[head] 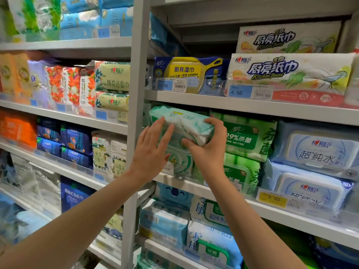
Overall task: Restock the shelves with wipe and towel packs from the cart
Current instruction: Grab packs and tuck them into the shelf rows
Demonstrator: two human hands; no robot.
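Observation:
A pale green and white wipe pack [182, 121] lies tilted on top of a similar green pack [179, 160] at the left end of the middle right-hand shelf [213, 189]. My right hand [207, 146] grips its near right corner, thumb underneath and fingers over the top. My left hand [153, 150] is flat with straight fingers, the fingertips touching the pack's left front edge. The cart is out of view.
Dark green wipe packs [250, 138] and pale blue wipe packs [318, 150] fill the shelf to the right. Kitchen towel packs [291, 74] sit on the shelf above. A grey upright post [136, 105] stands just left of my hands, with tissue packs [112, 78] beyond it.

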